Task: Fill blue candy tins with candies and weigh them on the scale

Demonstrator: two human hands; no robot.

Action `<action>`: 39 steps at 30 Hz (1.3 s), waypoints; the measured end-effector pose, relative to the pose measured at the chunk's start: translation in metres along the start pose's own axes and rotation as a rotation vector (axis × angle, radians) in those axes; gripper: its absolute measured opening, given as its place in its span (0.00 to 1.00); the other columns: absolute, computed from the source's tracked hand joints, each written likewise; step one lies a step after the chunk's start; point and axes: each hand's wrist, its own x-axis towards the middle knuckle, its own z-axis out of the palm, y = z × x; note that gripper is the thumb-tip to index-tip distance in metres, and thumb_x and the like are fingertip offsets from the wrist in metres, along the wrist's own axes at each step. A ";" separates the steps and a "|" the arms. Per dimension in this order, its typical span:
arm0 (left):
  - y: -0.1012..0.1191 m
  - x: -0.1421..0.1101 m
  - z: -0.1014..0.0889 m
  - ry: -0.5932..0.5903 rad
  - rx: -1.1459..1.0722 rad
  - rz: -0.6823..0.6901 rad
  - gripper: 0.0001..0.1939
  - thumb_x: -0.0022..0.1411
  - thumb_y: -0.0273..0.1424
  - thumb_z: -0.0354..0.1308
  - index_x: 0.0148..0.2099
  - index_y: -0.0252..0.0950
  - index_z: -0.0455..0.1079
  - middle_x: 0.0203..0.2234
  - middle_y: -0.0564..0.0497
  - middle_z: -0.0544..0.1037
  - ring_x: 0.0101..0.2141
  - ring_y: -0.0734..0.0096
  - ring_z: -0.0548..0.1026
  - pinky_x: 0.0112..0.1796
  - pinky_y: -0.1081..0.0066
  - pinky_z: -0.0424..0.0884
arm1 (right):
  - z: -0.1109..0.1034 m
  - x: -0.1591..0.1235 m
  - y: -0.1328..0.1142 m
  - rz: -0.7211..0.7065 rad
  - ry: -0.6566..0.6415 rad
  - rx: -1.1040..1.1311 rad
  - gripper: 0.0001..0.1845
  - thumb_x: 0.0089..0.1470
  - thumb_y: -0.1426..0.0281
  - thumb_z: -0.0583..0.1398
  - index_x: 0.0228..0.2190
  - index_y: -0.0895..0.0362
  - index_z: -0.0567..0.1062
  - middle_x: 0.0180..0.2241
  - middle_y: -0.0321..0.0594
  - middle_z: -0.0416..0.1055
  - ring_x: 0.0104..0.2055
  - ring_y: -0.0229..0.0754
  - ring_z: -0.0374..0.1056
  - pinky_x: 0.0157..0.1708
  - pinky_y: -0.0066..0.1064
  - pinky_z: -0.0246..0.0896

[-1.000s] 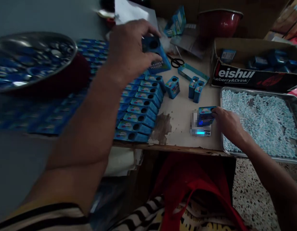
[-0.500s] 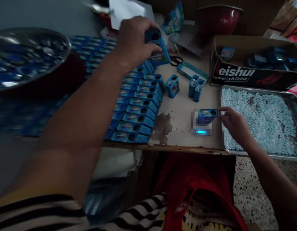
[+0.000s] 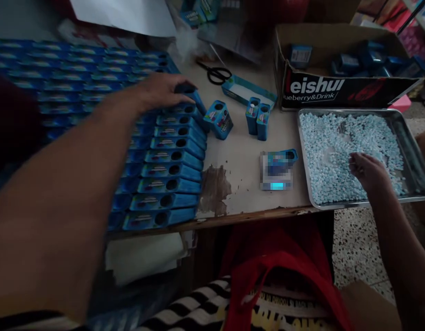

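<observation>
My left hand point(image 3: 162, 92) is closed around a small blue candy box point(image 3: 191, 94) with a round hole in its top. It holds the box at the far right end of the packed rows of similar boxes point(image 3: 179, 156). My right hand point(image 3: 369, 174) is over the metal tray point(image 3: 312, 202) of small pale-blue candies point(image 3: 322, 170), fingers drawn together. What they pinch, if anything, is hidden. Another blue box point(image 3: 291, 156) sits on a small scale point(image 3: 265, 179) with a lit display, touched by neither hand; this area is partly pixelated.
A single blue box point(image 3: 219, 119) and two narrow ones point(image 3: 258, 117) stand on the table. Behind them lie an opened box piece point(image 3: 246, 92) and scissors point(image 3: 217, 75). A black-printed carton point(image 3: 350, 92) holds several blue boxes. A dark rounded bowl point(image 3: 12, 124) is at far left.
My left hand has lowered its box from the air to the rows at left. My right hand has let go of the box on the scale and moved right to the candies. The view has shifted.
</observation>
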 end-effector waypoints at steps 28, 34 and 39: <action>0.322 -0.112 0.137 0.154 -0.274 0.737 0.15 0.66 0.26 0.66 0.55 0.42 0.81 0.52 0.49 0.87 0.55 0.57 0.83 0.58 0.53 0.78 | 0.100 0.003 -0.031 0.102 -0.181 0.983 0.22 0.48 0.74 0.72 0.43 0.52 0.72 0.29 0.30 0.82 0.33 0.38 0.80 0.41 0.32 0.80; 0.321 -0.097 0.158 0.119 0.036 0.813 0.13 0.70 0.24 0.62 0.54 0.38 0.80 0.49 0.43 0.87 0.52 0.49 0.83 0.54 0.51 0.78 | 0.080 -0.009 -0.041 0.356 -0.252 1.330 0.06 0.64 0.75 0.60 0.38 0.56 0.77 0.35 0.43 0.84 0.40 0.41 0.82 0.49 0.31 0.81; 0.322 -0.104 0.163 0.189 0.076 0.849 0.14 0.72 0.26 0.62 0.57 0.40 0.80 0.51 0.43 0.86 0.53 0.48 0.82 0.54 0.52 0.76 | 0.073 -0.012 -0.048 0.366 -0.281 1.315 0.11 0.64 0.81 0.57 0.38 0.58 0.78 0.34 0.42 0.84 0.39 0.40 0.80 0.51 0.32 0.82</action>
